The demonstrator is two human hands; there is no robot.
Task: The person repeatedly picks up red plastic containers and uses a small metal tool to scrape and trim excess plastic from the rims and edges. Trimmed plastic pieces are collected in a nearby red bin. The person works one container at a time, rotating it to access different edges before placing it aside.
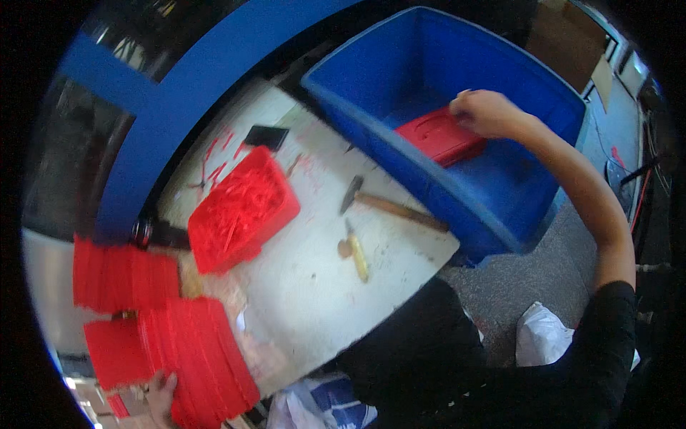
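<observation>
My right hand reaches into a large blue plastic bin, its fingers closed on one end of a red plastic part, long and shallow like a tray or cover. That part is tilted inside the bin, near its left wall. At the lower left, my left hand lies against the edge of a stack of red plastic parts, fingers partly showing and apart. Beside this stack are more red parts packed closely together.
A white worktable bears a red container of red plastic scraps, a hammer, a yellow-handled knife and a small black block. A blue machine frame stands behind. A white bag lies on the floor.
</observation>
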